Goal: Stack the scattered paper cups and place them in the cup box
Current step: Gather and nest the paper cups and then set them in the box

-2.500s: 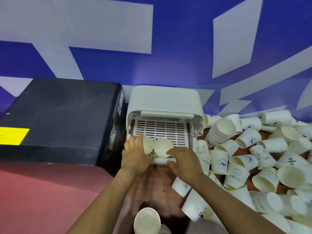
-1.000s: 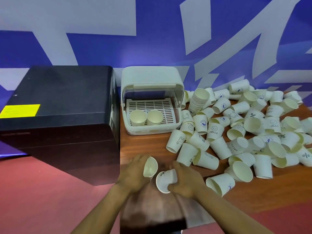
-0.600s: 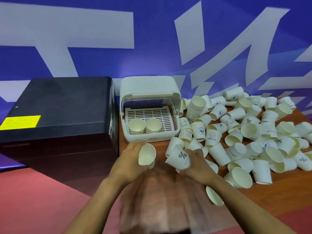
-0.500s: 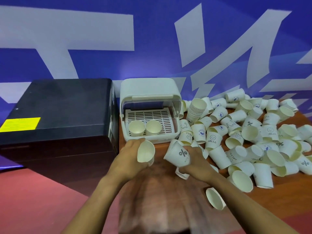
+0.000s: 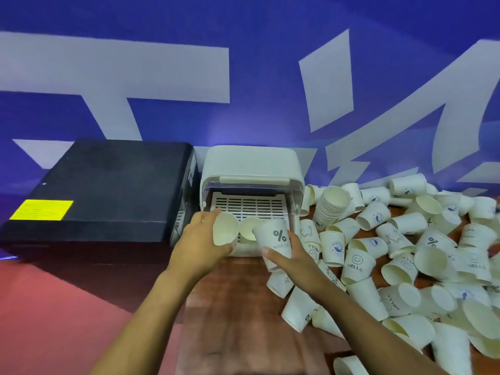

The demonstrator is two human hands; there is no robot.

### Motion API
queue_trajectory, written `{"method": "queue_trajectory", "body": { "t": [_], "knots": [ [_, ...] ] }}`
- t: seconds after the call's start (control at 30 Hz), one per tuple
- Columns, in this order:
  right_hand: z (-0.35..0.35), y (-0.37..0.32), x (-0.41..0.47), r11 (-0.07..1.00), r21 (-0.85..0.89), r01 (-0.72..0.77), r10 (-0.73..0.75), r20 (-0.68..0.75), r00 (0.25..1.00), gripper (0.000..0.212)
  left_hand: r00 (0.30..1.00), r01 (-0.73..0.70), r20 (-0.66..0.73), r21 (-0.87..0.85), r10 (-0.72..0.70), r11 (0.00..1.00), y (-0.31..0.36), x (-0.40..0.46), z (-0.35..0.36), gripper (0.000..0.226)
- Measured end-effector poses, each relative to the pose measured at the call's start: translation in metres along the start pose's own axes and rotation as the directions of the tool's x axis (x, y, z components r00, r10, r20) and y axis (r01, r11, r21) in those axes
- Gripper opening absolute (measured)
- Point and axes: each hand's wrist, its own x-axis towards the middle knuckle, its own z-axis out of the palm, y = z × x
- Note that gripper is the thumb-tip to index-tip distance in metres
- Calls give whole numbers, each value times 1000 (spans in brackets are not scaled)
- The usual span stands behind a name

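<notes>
A left hand (image 5: 201, 243) grips a plain paper cup (image 5: 225, 228) and a right hand (image 5: 286, 259) a "%" cup (image 5: 273, 239), both at the open cup box (image 5: 250, 169), loose cups (image 5: 405, 253) heaped right.

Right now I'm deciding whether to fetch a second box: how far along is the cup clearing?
Barely begun. Done: the white plastic cup box shows one white paper cup on its slatted tray; more may sit behind the hands. In hand: the left hand holds a plain cup, the right hand a percent-sign cup, both at the box mouth. Left: dozens of loose cups and a nested stack on the wooden table.
</notes>
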Motion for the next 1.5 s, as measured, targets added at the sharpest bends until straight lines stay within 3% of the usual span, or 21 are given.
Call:
{"method": "queue_trajectory", "body": {
  "t": [0.1, 0.23, 0.33, 0.5, 0.57, 0.93, 1.17, 1.5],
  "knots": [
    [1, -5, 19, 1000, 29, -10, 11, -34, 999, 39, 998, 37, -52, -2, -37, 999, 0, 8, -1, 77],
    [-1, -6, 43, 999, 43, 21, -18, -90, 996, 50, 993, 24, -111, -36, -28, 999, -1, 21, -4, 78],
    [-2, -8, 57, 998, 22, 50, -47, -144, 988, 46, 994, 33, -106, -29, -36, 999, 2, 31, 0, 78],
    [0, -6, 66, 988, -27, 150, -152, -220, 964, 76, 995, 5, -103, -20, -7, 1000, 4, 39, 17, 74],
    [0, -5, 69, 985, -35, 172, -175, -219, 960, 86, 992, 1, -127, -13, -2, 1000, 3, 41, 22, 71],
    [11, 2, 95, 960, -139, 242, -267, -214, 939, 77, 996, 62, -64, 128, -54, 990, -15, 72, 45, 79],
    [14, 13, 109, 948, -237, 214, -261, -191, 946, 76, 995, 97, -46, 255, -89, 962, -29, 82, 49, 77],
    [24, 31, 115, 905, -414, 95, -157, -116, 981, 79, 984, 143, 67, 235, -163, 961, -41, 83, 63, 84]
  ]
}}
